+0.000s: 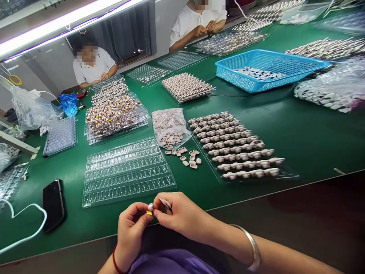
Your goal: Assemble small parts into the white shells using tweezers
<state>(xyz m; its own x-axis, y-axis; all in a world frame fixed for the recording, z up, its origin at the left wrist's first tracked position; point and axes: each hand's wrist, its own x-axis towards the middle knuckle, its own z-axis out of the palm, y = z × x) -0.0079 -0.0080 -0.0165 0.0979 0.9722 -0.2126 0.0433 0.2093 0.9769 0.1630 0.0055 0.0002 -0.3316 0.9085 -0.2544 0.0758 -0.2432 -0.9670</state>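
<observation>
My left hand and my right hand meet at the near edge of the green table. Together they pinch a small silver and yellow part between the fingertips. My right hand also holds a thin pale piece against its fingers. An empty clear plastic tray lies just beyond my hands. Loose beige shells lie scattered beside it, below an open clear bag of the same shells. A tray of filled rows sits to the right.
A black phone and a white cable lie at the left. A blue basket stands at the back right. More filled trays cover the far table. Two other people sit across the table, hands busy.
</observation>
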